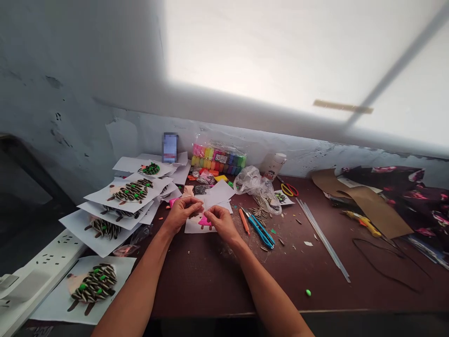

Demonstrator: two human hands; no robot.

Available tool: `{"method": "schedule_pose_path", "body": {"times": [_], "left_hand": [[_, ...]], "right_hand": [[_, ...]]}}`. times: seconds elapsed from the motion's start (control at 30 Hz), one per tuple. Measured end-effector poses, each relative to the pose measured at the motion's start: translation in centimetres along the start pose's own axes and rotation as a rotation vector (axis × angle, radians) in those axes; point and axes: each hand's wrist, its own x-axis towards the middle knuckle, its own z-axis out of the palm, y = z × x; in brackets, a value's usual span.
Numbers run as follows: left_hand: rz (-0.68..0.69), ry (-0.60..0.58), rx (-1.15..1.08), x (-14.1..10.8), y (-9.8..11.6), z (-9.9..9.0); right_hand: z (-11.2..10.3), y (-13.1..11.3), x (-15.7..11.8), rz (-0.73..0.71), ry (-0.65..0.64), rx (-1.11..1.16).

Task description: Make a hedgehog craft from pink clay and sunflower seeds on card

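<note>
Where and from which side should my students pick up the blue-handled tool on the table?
Probably by the handles of the blue-handled tool, coming from above and the near side: they form its near end, while its narrow tip points away, near loose seeds. The orange stick lies close on its left, so pinch nearer the handle ends.

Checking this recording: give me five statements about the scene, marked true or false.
1. The left hand and right hand are close together at the paper with the pink shape. True.
2. The right hand grips the scissors. False: they lie on the table.
3. The orange pen-shaped item lies left of the blue tool. True.
4. The yellow glue gun lies left of the clear sticks. False: it lies right of them.
5. The phone lies flat. False: it stands upright.
</note>
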Motion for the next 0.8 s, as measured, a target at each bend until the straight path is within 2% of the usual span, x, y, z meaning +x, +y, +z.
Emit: {"method": "schedule_pose_path", "body": {"times": [0.2, 0.3, 0.47, 0.67, 0.8], "left_hand": [[-0.181, -0.144, -0.005, -0.37, 0.48, -0.7], [-0.131, -0.133, -0.026, -0.48, 0.6, -0.43], [-0.104, -0.072, -0.024, -0.57, 0.87, 0.15], [-0.119, -0.205, -0.041, -0.65, 0.86, 0.11], [-0.107, -0.194, -0.003, -0.61, 0.67, -0.01]], "right_hand": [[-0.16, -0.55, -0.24, -0.037, -0.052, -0.013], [-0.05, -0.6, -0.27, -0.039, -0.062, -0.018], [0.02, -0.4, -0.29, -0.078, 0.028, -0.061], [-0.06, -0.35, -0.33, -0.124, 0.089, -0.162], [0.25, -0.34, -0.44, -0.144, 0.092, -0.207]]}}
